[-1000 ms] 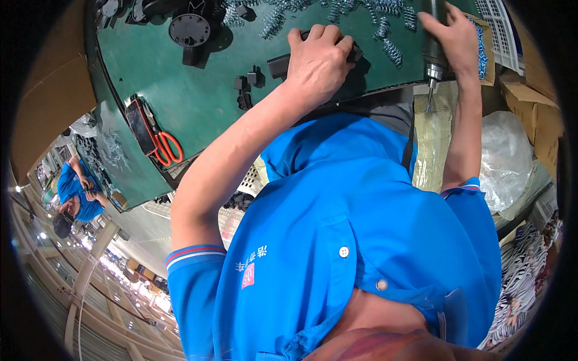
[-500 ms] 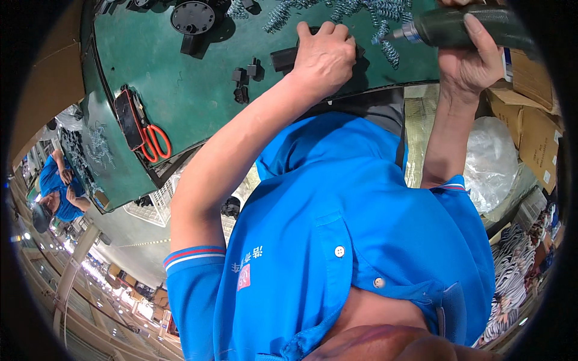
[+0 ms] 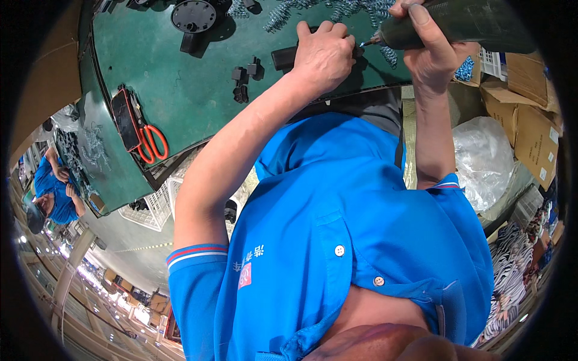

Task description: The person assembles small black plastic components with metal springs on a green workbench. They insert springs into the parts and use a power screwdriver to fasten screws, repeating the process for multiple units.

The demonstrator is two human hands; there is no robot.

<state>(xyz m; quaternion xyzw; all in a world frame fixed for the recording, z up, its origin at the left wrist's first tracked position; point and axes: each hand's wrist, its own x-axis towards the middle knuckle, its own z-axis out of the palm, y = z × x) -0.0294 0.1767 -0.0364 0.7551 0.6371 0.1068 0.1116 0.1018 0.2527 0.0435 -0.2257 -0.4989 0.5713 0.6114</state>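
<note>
On the green table my left hand [image 3: 325,59] is closed over a black plastic part [image 3: 283,59], whose tube-like end sticks out to the left while my fingers hide most of the rest. My right hand [image 3: 435,63] is wrapped round a dark power screwdriver [image 3: 475,25], held level with its bit pointing left. The bit's tip is right beside the black part's right end. A small bluish piece shows at that tip, too small to name. Left of my left wrist lie several small black plastic pieces [image 3: 241,77].
Coiled metal springs [image 3: 289,15] lie in a heap at the table's far side, near a round black housing [image 3: 193,17]. Red-handled scissors [image 3: 152,144] and a phone [image 3: 124,120] lie at the left. Cardboard boxes [image 3: 533,141] and a clear plastic bag [image 3: 481,159] are at the right. Another person [image 3: 54,186] works far left.
My right hand has brought the power screwdriver leftward, so its bit now reaches the black plastic part. My left hand keeps its place on that part.
</note>
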